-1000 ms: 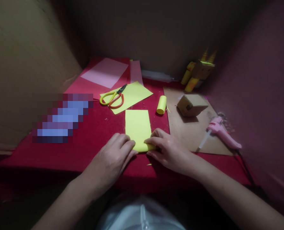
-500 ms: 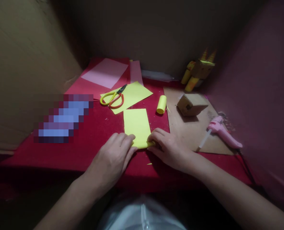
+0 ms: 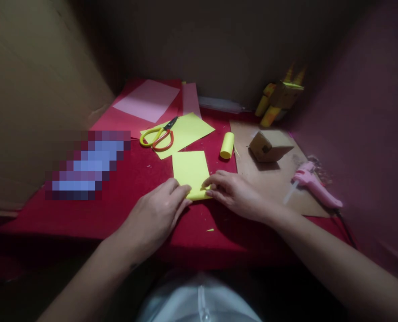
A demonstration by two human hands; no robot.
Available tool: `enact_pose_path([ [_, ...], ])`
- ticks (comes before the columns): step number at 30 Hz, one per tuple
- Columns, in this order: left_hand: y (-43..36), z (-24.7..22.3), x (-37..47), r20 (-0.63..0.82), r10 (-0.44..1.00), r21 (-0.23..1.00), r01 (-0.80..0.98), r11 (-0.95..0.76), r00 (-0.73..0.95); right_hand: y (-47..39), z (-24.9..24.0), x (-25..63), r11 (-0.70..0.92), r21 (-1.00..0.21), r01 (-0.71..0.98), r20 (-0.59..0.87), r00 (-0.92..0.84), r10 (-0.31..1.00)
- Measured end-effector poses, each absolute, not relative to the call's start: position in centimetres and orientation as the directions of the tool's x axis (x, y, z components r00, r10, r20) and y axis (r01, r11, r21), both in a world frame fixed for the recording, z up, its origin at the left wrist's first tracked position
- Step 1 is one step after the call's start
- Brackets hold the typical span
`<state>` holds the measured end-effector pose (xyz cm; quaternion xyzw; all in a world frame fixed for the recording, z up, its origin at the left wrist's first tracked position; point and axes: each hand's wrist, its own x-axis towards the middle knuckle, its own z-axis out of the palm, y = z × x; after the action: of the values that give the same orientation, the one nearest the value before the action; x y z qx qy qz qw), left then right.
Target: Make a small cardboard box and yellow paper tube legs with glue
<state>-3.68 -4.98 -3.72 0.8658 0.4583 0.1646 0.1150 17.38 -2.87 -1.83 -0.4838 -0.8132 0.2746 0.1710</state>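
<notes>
A yellow sheet of paper (image 3: 190, 169) lies on the red cloth in front of me, its near edge curled into a roll. My left hand (image 3: 165, 202) pinches the left end of that roll between thumb and fingers. At the other end, my right hand (image 3: 234, 192) has its thumb and fingertips closed on the rolled edge. Just beyond the sheet, scissors (image 3: 158, 135) with one yellow and one red handle rest on a larger yellow sheet (image 3: 195, 127). A finished-looking yellow paper tube (image 3: 227, 145) lies to the right of the sheet.
A cardboard box (image 3: 271, 146) and a pink glue gun (image 3: 314, 184) lie on a brown board (image 3: 252, 188) at the right. Behind stands a cardboard figure (image 3: 281, 98) with yellow legs. Pink paper (image 3: 147, 100) lies at the back left. A blurred-out patch (image 3: 94, 161) is at the left.
The near edge has been rolled a little farther away from me, leaving less flat paper. Both hands have moved slightly forward with it, the right one also shifting inward.
</notes>
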Motion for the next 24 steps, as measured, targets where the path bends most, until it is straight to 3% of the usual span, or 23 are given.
enact_pose_path([
  [11,-3.1,-3.4,-3.4,0.156,0.877,0.399,0.783,-0.477,0.455,-2.0,-3.0,16.9,0.492,-0.489,0.721,0.208,-0.451,0.868],
  [18,-2.2,-3.5,-4.1,0.172,0.893,0.538,0.719,-0.44,0.417,-2.6,-3.3,17.1,0.576,-0.455,0.679,0.233,-0.534,0.813],
  [24,-1.8,-2.9,-3.7,0.076,0.914,0.492,0.782,-0.383,0.399,-2.7,-3.8,16.8,0.56,-0.426,0.711,0.274,-0.489,0.828],
])
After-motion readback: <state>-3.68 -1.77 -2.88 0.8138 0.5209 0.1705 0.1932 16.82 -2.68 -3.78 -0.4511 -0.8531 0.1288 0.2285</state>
